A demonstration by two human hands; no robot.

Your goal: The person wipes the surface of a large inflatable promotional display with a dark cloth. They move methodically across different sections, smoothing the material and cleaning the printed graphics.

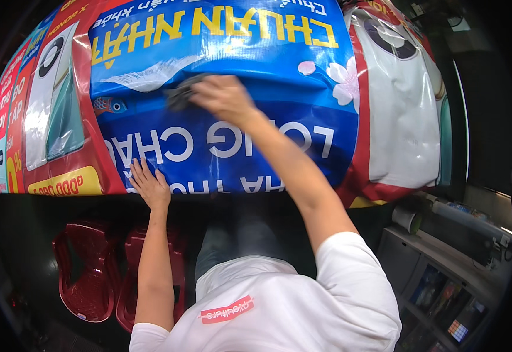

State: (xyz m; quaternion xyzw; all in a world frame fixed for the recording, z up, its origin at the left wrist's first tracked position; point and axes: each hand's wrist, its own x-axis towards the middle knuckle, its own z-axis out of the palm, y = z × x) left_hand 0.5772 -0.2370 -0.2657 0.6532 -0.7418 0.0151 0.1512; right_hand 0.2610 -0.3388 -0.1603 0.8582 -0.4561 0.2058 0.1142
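Note:
A large glossy printed banner sheet (pixel 303 108), blue in the middle with red borders, spreads out before me and shows soft creases. My right hand (pixel 223 98), somewhat blurred, presses a dark grey cloth (pixel 179 97) onto its blue part, beside a white mountain picture. Fingers are wrapped over the cloth's right end. Near the sheet's front edge, my left hand (pixel 150 185) lies flat with its fingers spread, touching the blue print and holding nothing. What lies under the sheet is hidden.
Two dark red plastic chairs (pixel 88 267) stand below the sheet at left. A grey cabinet (pixel 420 258) with shelves is at lower right, with a white cylindrical object (pixel 407 219) on top. The sheet's right end (pixel 399 111) droops in folds.

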